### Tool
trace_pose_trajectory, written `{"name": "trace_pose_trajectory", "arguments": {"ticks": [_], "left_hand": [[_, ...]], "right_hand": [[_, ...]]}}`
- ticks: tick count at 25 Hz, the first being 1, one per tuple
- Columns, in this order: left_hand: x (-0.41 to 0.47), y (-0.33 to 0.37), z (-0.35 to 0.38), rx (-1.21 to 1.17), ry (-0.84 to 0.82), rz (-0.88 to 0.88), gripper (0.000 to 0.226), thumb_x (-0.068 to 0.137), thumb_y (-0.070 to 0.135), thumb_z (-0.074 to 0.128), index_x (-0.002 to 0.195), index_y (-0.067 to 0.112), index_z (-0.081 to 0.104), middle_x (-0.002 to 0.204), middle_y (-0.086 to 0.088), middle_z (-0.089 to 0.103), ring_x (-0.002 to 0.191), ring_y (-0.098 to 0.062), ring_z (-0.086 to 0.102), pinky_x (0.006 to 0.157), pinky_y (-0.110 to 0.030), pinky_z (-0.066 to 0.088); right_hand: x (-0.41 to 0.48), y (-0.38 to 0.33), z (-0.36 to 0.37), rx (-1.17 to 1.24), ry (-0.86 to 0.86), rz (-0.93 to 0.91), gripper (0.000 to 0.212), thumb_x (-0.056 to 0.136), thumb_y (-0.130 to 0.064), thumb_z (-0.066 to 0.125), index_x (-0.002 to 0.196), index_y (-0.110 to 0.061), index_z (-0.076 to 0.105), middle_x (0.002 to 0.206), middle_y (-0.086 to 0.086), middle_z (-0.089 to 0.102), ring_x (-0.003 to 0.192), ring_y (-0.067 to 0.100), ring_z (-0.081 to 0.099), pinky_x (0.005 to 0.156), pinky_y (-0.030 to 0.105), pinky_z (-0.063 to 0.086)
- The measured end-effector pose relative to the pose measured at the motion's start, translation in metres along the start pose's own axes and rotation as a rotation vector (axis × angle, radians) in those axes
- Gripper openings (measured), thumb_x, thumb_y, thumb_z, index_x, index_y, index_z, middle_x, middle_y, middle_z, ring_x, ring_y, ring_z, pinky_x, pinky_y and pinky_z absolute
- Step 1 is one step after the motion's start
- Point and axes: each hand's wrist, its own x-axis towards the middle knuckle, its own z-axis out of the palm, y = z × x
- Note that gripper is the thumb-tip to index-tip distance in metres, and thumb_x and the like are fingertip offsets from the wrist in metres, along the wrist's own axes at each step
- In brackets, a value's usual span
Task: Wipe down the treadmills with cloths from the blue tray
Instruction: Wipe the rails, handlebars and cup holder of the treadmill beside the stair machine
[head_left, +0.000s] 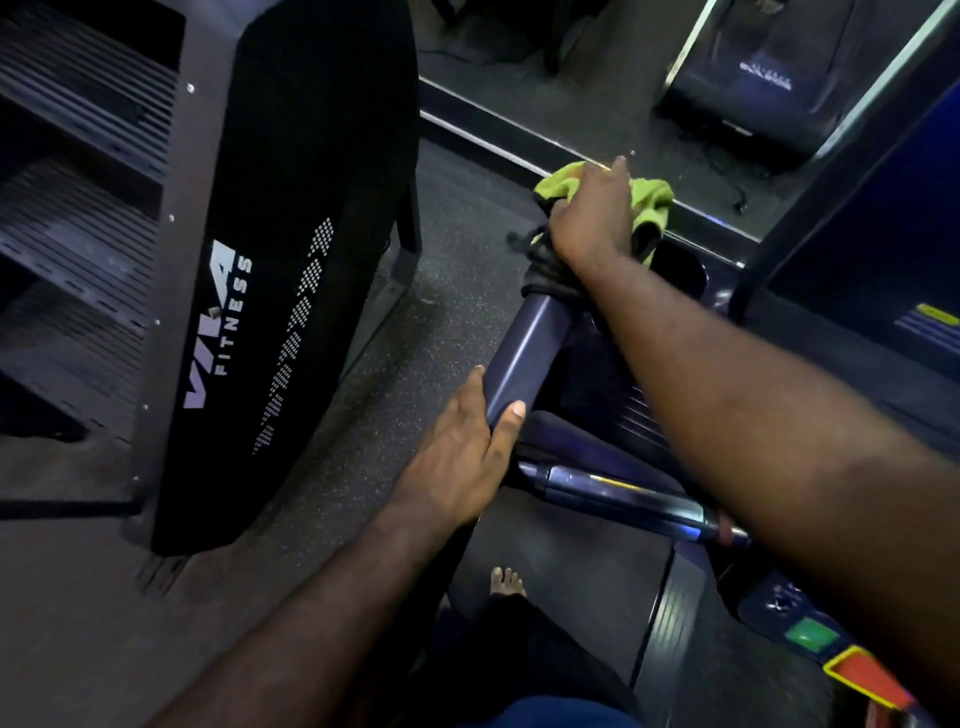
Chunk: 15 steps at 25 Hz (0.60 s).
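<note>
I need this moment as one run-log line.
stage: wiping | right hand: grips green cloth at top of treadmill post | left hand: holds treadmill post lower down

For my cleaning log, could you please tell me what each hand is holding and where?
The right hand grips the bunched green cloth by its middle, at the upper end of the purple bar; the left hand clasps the lower end.
</note>
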Motion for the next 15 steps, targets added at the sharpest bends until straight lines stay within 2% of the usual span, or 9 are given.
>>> {"name": "trace_pose_trajectory", "arguments": {"ticks": [2,4,7,9,12,13,15], "left_hand": [[-0.003,0.003,0.001,0.02,0.006,0.009,0.076,0.107,0.059,0.033,0.167,0.018,0.011,0.172,-0.005,0.024,0.155,-0.022,0.027,0.123,-0.033,0.021],[-0.004,0.002,0.0,0.014,0.006,0.0,0.076,0.108,0.059,0.034,0.168,0.018,0.011,0.172,-0.005,0.024,0.156,-0.021,0.026,0.124,-0.032,0.02],[-0.004,0.0,0.002,0.006,0.005,0.012,0.077,0.107,0.062,0.032,0.168,0.021,0.011,0.171,-0.005,0.027,0.154,-0.023,0.03,0.123,-0.036,0.024],[-0.001,-0.003,0.003,0.005,0.009,0.012,0.078,0.106,0.063,0.032,0.168,0.021,0.01,0.17,-0.006,0.027,0.153,-0.023,0.031,0.123,-0.037,0.025],[-0.002,-0.003,0.002,0.009,0.019,0.032,0.08,0.106,0.064,0.033,0.167,0.018,0.011,0.171,-0.006,0.027,0.155,-0.022,0.03,0.127,-0.04,0.025],[-0.001,-0.002,0.002,0.015,0.015,0.033,0.081,0.105,0.065,0.033,0.167,0.018,0.011,0.171,-0.006,0.026,0.155,-0.022,0.029,0.127,-0.042,0.026],[-0.002,-0.002,0.002,0.007,0.016,0.015,0.081,0.104,0.068,0.031,0.168,0.021,0.01,0.171,-0.005,0.028,0.154,-0.023,0.032,0.125,-0.043,0.028]], "right_hand": [[-0.052,0.007,0.017,0.03,-0.014,-0.147,0.04,0.09,-0.017,0.063,0.13,-0.013,0.064,0.163,0.027,0.035,0.151,0.04,0.036,0.125,0.055,0.027],[-0.061,0.012,0.02,0.017,-0.028,-0.27,0.04,0.09,-0.015,0.063,0.13,-0.014,0.065,0.163,0.025,0.036,0.153,0.04,0.033,0.126,0.06,0.022],[0.0,0.005,0.006,-0.051,0.005,-0.105,0.04,0.091,-0.016,0.06,0.13,-0.009,0.064,0.151,0.022,0.048,0.14,0.041,0.048,0.119,0.048,0.034],[0.01,0.003,-0.003,-0.019,0.038,-0.023,0.039,0.091,-0.017,0.059,0.129,-0.008,0.064,0.146,0.021,0.052,0.136,0.04,0.051,0.115,0.042,0.039],[-0.061,0.014,0.016,0.07,0.002,-0.235,0.042,0.09,-0.014,0.063,0.132,-0.013,0.065,0.16,0.026,0.041,0.15,0.038,0.038,0.125,0.047,0.029],[-0.074,0.02,0.019,0.103,-0.013,-0.312,0.043,0.089,-0.013,0.065,0.131,-0.013,0.067,0.161,0.026,0.04,0.151,0.037,0.038,0.126,0.049,0.028],[-0.053,0.018,0.013,0.049,0.012,-0.34,0.041,0.088,-0.012,0.066,0.129,-0.011,0.069,0.158,0.024,0.045,0.146,0.038,0.044,0.124,0.048,0.032]]}}
